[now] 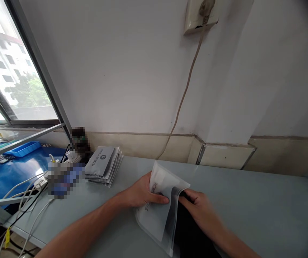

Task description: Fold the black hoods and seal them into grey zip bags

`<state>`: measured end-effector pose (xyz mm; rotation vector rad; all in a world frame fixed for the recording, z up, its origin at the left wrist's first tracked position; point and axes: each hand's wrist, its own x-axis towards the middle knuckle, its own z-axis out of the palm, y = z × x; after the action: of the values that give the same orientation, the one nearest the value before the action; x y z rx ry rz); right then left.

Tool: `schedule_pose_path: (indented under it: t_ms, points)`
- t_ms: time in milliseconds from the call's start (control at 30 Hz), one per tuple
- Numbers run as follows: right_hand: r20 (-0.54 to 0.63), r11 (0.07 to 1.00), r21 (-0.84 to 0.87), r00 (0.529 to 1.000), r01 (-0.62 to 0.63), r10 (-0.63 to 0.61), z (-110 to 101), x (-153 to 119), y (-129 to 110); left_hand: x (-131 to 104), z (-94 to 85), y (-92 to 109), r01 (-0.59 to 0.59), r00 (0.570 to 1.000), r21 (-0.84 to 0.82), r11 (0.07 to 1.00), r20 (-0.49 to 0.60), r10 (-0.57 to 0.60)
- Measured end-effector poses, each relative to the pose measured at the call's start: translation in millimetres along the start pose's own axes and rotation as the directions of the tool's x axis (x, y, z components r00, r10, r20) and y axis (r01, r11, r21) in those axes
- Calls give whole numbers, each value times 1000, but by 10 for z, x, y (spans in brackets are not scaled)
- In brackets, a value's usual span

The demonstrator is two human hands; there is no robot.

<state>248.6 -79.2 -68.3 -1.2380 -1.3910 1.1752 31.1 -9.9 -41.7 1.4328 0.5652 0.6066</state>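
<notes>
A grey-green desk (264, 208) spreads beneath a stack of grey packets (101, 163), its smooth top running far to the right of the stack. To the right of the stack and nearer the viewer, a translucent bag (156, 215) stands tilted over the desk. The left hand (143, 191) grasps the bag, thumb across its printed front. The right hand (197, 204) has its fingers at the bag's edge, against a black item (193, 229); I cannot tell whether they pinch that item, the edge or both.

Behind the stack rises a pale wall (116, 71), with a beige band (132, 143) along its foot. High to the right of the stack, a socket (190, 21) takes a plug whose cord (186, 89) drops behind the desk. Up and left of the stack, a window (35, 82) lets in bright daylight, showing a building and a tree. Left of the stack lie pale cables (30, 200) and pixelated patches; farther left, beyond a metal frame (35, 136), a blue surface (22, 175) carries a blue tray (24, 148).
</notes>
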Motion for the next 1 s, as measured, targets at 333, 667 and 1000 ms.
schedule_pose_path:
  t_ms: [333,667,1000]
  points:
    - [-154,985,-168,986,32,-58,-22,-1,72,56,-141,-101,-71,979,79,994,-184,84]
    - [-4,961,-273,999,49,-52,-86,3,233,22,-144,-80,-55,972,4,998,-229,54]
    - [364,991,99,930,-89,48,47,-105,-227,-28,-147,-12,45,998,78,996,-54,-41]
